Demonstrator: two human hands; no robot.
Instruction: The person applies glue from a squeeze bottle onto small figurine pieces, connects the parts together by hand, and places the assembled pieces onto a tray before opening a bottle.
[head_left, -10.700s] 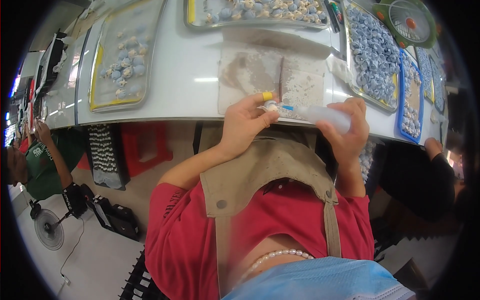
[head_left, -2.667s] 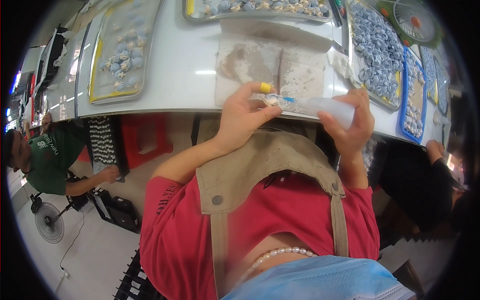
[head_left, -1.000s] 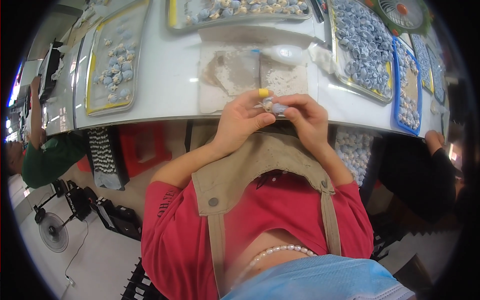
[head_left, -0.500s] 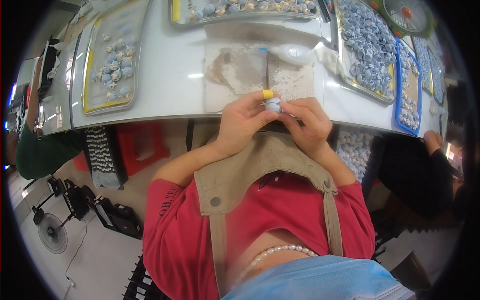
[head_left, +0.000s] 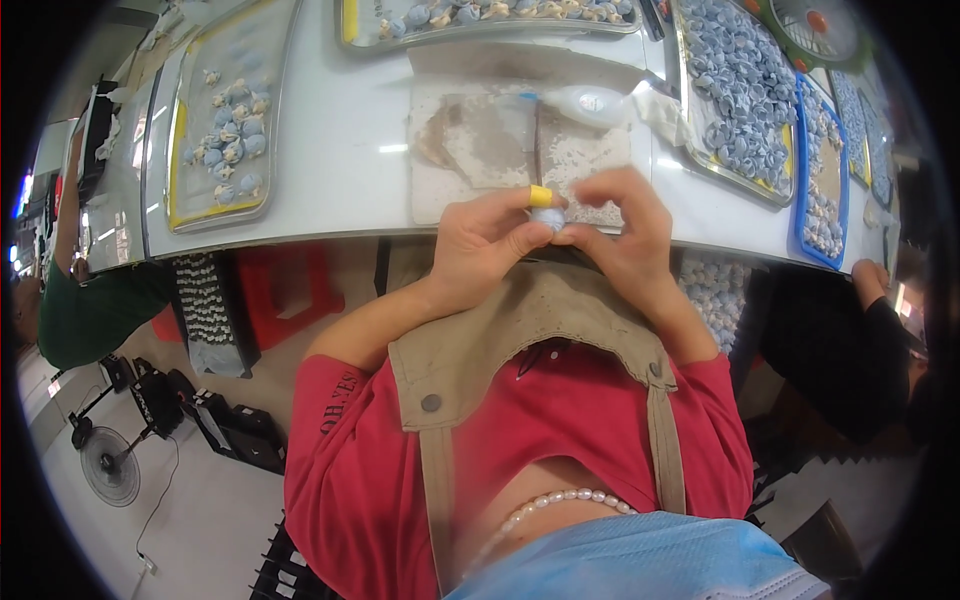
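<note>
a small pale blue piece (head_left: 547,217) sits pinched between both hands at the near edge of a white table (head_left: 330,150), just above the centre of the view. the left hand (head_left: 487,243) grips it from about 8 o'clock, its fingers curled closed around the piece, with a yellow cap (head_left: 541,195) on one fingertip touching the piece's top. the right hand (head_left: 618,228) meets it from about 3 o'clock, thumb and fingertips closed on the piece, the other fingers arched above.

directly behind the hands, at 12 o'clock, lies a stained white mat (head_left: 500,150). a thin stick (head_left: 537,140) lies across it, and a white squeeze bottle (head_left: 590,104) rests on its side at the mat's far edge. at 10 o'clock from the hands is a yellow-rimmed tray (head_left: 180,150) holding scattered blue and cream pieces. another tray (head_left: 480,25) of such pieces runs along the top edge at 12 o'clock. at 2 o'clock a tray (head_left: 740,185) is heaped with blue pieces, and beside it, further right, stands a blue tray (head_left: 805,215) of paler ones.

below the hands are the person's tan apron (head_left: 520,340) and red shirt (head_left: 340,470). at 9 o'clock, a person in green (head_left: 90,310) is at the frame's edge; at 3 o'clock, another person's dark sleeve (head_left: 840,340).
</note>
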